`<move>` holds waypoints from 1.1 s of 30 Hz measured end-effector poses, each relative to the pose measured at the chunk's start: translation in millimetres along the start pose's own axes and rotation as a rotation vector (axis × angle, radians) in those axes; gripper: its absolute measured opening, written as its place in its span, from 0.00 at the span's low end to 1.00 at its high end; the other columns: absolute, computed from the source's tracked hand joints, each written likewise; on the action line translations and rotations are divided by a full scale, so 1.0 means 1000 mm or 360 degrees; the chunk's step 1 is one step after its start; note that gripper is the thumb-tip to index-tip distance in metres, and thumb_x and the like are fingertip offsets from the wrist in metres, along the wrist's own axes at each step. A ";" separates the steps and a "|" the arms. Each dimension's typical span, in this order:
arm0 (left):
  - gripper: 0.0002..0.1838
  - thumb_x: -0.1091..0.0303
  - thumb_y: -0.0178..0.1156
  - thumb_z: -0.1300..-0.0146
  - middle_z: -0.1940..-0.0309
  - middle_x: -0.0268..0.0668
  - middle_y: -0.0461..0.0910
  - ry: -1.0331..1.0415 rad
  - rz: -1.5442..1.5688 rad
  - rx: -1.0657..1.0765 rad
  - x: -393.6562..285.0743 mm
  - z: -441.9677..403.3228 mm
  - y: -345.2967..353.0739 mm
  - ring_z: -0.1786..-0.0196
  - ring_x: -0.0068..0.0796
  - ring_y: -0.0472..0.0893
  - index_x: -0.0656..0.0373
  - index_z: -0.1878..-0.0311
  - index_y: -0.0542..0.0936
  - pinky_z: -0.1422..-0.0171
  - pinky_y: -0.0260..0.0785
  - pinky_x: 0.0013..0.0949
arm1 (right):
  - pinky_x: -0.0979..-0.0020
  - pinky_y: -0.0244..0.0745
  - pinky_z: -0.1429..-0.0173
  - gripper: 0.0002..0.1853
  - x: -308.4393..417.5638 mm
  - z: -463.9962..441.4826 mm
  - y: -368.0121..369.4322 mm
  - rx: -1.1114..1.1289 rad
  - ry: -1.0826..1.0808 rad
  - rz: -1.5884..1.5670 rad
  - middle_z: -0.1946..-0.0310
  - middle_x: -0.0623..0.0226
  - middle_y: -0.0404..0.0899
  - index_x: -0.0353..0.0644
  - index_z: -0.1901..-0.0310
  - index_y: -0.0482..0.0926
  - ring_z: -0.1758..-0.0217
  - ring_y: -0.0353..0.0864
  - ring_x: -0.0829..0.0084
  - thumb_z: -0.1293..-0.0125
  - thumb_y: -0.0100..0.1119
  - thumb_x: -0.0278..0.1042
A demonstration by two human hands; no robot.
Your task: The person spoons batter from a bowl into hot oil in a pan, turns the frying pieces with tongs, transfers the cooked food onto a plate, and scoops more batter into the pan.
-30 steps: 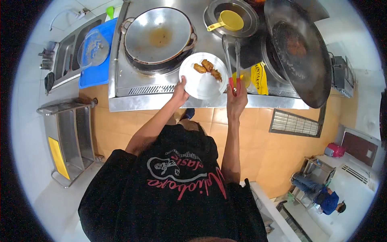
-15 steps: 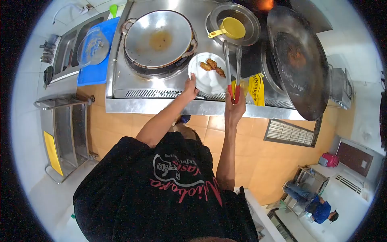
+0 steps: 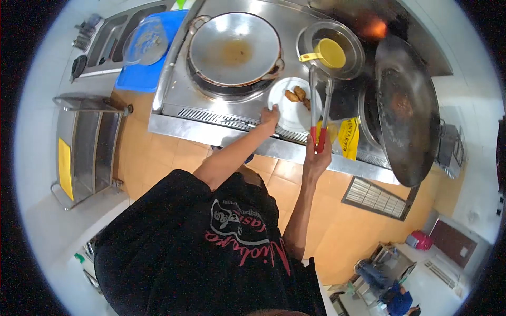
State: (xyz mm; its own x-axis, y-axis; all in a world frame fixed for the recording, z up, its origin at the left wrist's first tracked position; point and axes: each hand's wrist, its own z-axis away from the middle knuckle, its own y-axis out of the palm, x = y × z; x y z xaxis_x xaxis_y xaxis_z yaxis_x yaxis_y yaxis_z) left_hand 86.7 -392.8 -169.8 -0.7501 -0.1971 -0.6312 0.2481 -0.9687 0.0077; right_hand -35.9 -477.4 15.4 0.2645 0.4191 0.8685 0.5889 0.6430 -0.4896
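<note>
L hand (image 3: pixel 270 119) clamped on plate (image 3: pixel 291 117) rim, thumb on top, prob. to steady it; fried pcs (image 3: pixel 299 94) on plate's far half. R hand (image 3: pixel 318 159) clamped on tongs (image 3: pixel 328 100) at plate's R edge, by red handles, prob. for leverage. Wok (image 3: pixel 234 50) L of plate.

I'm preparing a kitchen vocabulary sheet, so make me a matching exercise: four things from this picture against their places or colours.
Things:
1. plate
2. tongs
3. handled scoop
4. clear bowl

Places or colours:
A. on the blue tray
B. in the right hand
C. yellow
D. in the left hand

Pairs: 1-D, 2-B, 3-C, 4-A
</note>
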 end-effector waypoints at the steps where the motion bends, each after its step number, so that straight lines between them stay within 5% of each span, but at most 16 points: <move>1: 0.30 0.53 0.54 0.37 0.42 0.53 0.68 0.0028 -0.0011 0.0003 0.009 -0.008 0.000 0.41 0.49 0.69 0.65 0.39 0.64 0.38 0.62 0.42 | 0.72 0.71 0.50 0.25 -0.001 -0.001 0.000 0.0033 -0.0020 -0.0016 0.56 0.55 0.77 0.28 0.45 0.70 0.56 0.76 0.71 0.41 0.63 0.30; 4: 0.29 0.54 0.54 0.37 0.44 0.54 0.70 0.0030 -0.0008 -0.0016 0.014 -0.012 -0.002 0.41 0.49 0.70 0.66 0.41 0.66 0.39 0.64 0.43 | 0.74 0.72 0.58 0.25 -0.004 -0.002 0.005 -0.0018 -0.0125 0.0007 0.57 0.60 0.76 0.32 0.45 0.71 0.64 0.73 0.74 0.44 0.65 0.28; 9: 0.28 0.55 0.54 0.39 0.47 0.55 0.73 0.0073 0.0181 0.0216 0.008 0.000 -0.010 0.43 0.49 0.72 0.66 0.42 0.68 0.42 0.65 0.42 | 0.72 0.72 0.53 0.26 0.019 -0.004 0.009 0.0129 -0.0153 0.0099 0.52 0.56 0.75 0.32 0.44 0.70 0.56 0.76 0.69 0.44 0.65 0.29; 10: 0.26 0.57 0.53 0.37 0.48 0.52 0.74 0.0011 -0.0135 0.0264 0.010 -0.011 -0.015 0.46 0.47 0.73 0.65 0.42 0.69 0.42 0.65 0.41 | 0.72 0.71 0.52 0.26 0.036 -0.001 0.009 0.0182 -0.0086 0.0043 0.53 0.55 0.76 0.30 0.44 0.70 0.56 0.75 0.70 0.43 0.65 0.31; 13: 0.21 0.63 0.53 0.37 0.50 0.46 0.75 -0.0105 -0.0038 0.0219 -0.008 0.024 -0.045 0.47 0.39 0.74 0.62 0.43 0.71 0.44 0.67 0.38 | 0.72 0.70 0.50 0.27 0.043 0.004 0.020 0.0303 -0.0153 0.0038 0.54 0.56 0.76 0.29 0.44 0.70 0.56 0.75 0.70 0.42 0.65 0.33; 16: 0.19 0.70 0.52 0.38 0.53 0.39 0.74 -0.0208 0.0563 0.0409 -0.041 0.077 -0.107 0.49 0.31 0.75 0.59 0.43 0.71 0.47 0.69 0.33 | 0.71 0.71 0.51 0.27 0.053 0.016 0.032 0.0435 -0.0202 0.0062 0.55 0.56 0.76 0.30 0.43 0.69 0.58 0.75 0.70 0.42 0.64 0.34; 18: 0.20 0.75 0.52 0.40 0.56 0.35 0.71 0.0489 0.0322 0.0699 -0.041 0.082 -0.156 0.52 0.27 0.74 0.57 0.42 0.69 0.48 0.70 0.30 | 0.72 0.72 0.56 0.27 0.058 0.026 0.042 0.0584 -0.0245 -0.0005 0.50 0.55 0.74 0.33 0.42 0.69 0.58 0.75 0.70 0.43 0.64 0.30; 20: 0.19 0.75 0.51 0.39 0.56 0.35 0.71 0.0308 0.0508 0.0429 -0.068 0.102 -0.198 0.54 0.27 0.74 0.57 0.44 0.69 0.47 0.70 0.29 | 0.79 0.70 0.63 0.28 0.046 0.044 0.059 0.0634 -0.0144 -0.0228 0.48 0.60 0.75 0.35 0.41 0.69 0.62 0.74 0.77 0.43 0.65 0.30; 25: 0.12 0.73 0.49 0.36 0.57 0.32 0.71 0.0505 0.0653 -0.0047 -0.075 0.096 -0.294 0.57 0.23 0.74 0.56 0.49 0.71 0.51 0.70 0.26 | 0.81 0.66 0.67 0.28 0.050 0.083 0.109 0.0937 -0.0221 -0.0168 0.50 0.65 0.76 0.37 0.41 0.69 0.70 0.68 0.82 0.44 0.65 0.29; 27: 0.13 0.71 0.50 0.35 0.56 0.32 0.71 0.0561 0.0617 -0.0076 -0.074 0.087 -0.322 0.56 0.23 0.74 0.56 0.48 0.71 0.50 0.69 0.27 | 0.80 0.68 0.67 0.29 0.050 0.094 0.133 0.0959 -0.0445 -0.0068 0.47 0.64 0.75 0.40 0.40 0.69 0.70 0.70 0.80 0.45 0.65 0.27; 30: 0.12 0.68 0.52 0.34 0.57 0.31 0.73 0.0551 0.0558 -0.0036 -0.079 0.071 -0.349 0.56 0.21 0.74 0.57 0.49 0.72 0.50 0.69 0.26 | 0.79 0.70 0.66 0.29 0.055 0.110 0.142 0.0995 -0.0231 -0.0097 0.48 0.61 0.75 0.42 0.40 0.69 0.67 0.73 0.76 0.45 0.65 0.29; 33: 0.09 0.70 0.49 0.32 0.58 0.30 0.73 0.0638 0.0464 0.0033 -0.088 0.057 -0.358 0.59 0.19 0.74 0.55 0.51 0.73 0.53 0.69 0.25 | 0.78 0.70 0.70 0.29 0.050 0.120 0.139 0.0649 -0.0273 0.0037 0.52 0.61 0.75 0.42 0.40 0.69 0.71 0.72 0.78 0.45 0.65 0.29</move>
State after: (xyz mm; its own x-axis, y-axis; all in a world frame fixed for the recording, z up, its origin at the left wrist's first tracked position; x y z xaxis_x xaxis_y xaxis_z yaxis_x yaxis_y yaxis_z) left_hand 28.7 -36.8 -73.2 -0.3557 -0.3906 -0.8491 0.3969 -0.8856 0.2411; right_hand -32.0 -290.3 -18.2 0.1231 0.5145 0.8486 0.2256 0.8182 -0.5288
